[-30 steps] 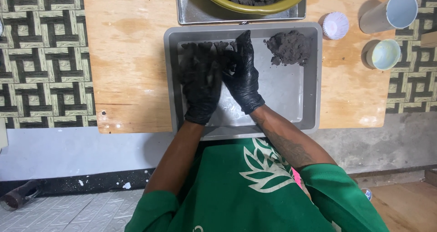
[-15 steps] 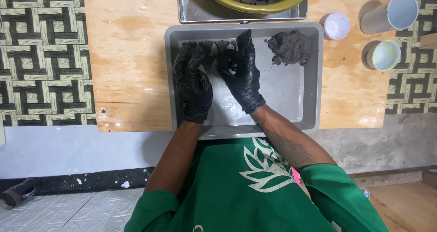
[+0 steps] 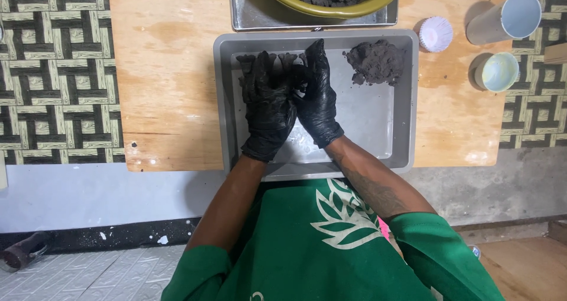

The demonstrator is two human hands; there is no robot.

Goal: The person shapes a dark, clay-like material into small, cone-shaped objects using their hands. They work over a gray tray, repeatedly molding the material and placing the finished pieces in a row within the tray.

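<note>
Left hand: your left hand (image 3: 269, 103), in a black glove, lies palm down in the grey tray (image 3: 224, 100), fingers spread a bit and curled over a dark lump of clay (image 3: 282, 64). It's pressing on the stuff, not really clamped round it.

Right hand: your right hand (image 3: 318, 97), gloved the same, sits just beside the left one and touches it. Fingers are mostly straight and together, the edge of the hand pushed against the same clay. Open-ish, flat, no real grip that I can see.

Clay under hands: it's at the far left part of the tray, mostly hidden by your fingers, so I can't tell its shape.

Tray contents: a second loose pile of dark clay (image 3: 376, 62) sits in the far right corner, well apart from your hands.

Bowl: a yellow-green bowl (image 3: 378, 2) heaped with more dark clay stands in a metal tray (image 3: 248, 14) just beyond the grey one.

Cups: a white pleated paper cup (image 3: 436, 33), a grey tube cup lying on its side (image 3: 505, 17), and a round cup with pale stuff inside (image 3: 497, 72), all on the wooden board (image 3: 165, 70) to your right.
</note>
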